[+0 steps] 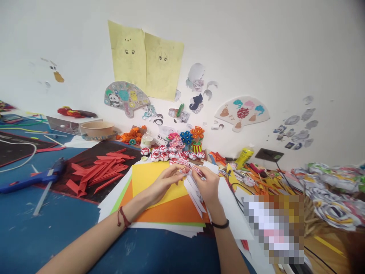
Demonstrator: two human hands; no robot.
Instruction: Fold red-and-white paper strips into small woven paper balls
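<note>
My right hand (207,185) is closed around a bundle of thin red-and-white paper strips (191,166), raised over the paper stack. At the left end of the bundle, the fingertips of my left hand (168,182) are pinched together on a small part of it; the exact spot is hard to see. White paper strips (196,195) fan out below my right hand. Underneath lie a yellow sheet (148,176), an orange sheet (173,210) and white and green sheets. Several red-and-white paper flowers (164,156) stand just beyond my hands.
Red folded paper pieces (98,169) lie on a dark mat at left, beside a blue glue gun (47,177) with a glue stick. At the back are a round bowl (97,130), a bottle (146,140) and potted paper flowers (196,146). A yellow bottle (244,156) and paper scraps crowd the right.
</note>
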